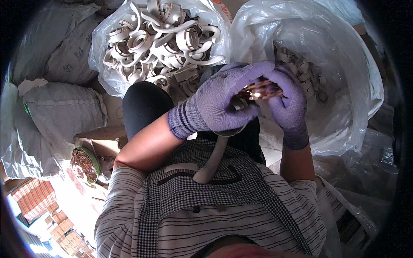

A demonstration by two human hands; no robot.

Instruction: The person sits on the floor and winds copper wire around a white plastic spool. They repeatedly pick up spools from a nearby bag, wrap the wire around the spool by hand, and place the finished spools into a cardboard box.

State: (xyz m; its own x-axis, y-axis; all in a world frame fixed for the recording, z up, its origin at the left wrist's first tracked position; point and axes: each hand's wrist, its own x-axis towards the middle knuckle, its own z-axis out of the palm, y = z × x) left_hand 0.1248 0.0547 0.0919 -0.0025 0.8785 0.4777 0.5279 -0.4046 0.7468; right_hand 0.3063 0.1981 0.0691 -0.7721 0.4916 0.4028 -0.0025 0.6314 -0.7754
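In a purple knit glove, my left hand [219, 100] grips an off-white handled ring part [214, 158]. Its curved handle hangs down over my checked apron. My right hand [290, 100], gloved the same way, is curled around shiny copper-coloured metal pieces [259, 91]. These pieces are blurred and lie between the two hands, close to the ring part. Both gloves hide much of the ring. Beyond my left arm, a clear plastic bag [100, 67] is full of similar handled ring parts [161, 48], several with copper-coloured bands.
A second clear plastic bag [348, 113] on the right holds small pale pieces [303, 71]. Grey sacks [64, 113] are piled at left. Near my left elbow are a cardboard box [103, 138] and a green-rimmed round container [95, 161] of coppery pieces. Cartons [69, 237] stand farther off.
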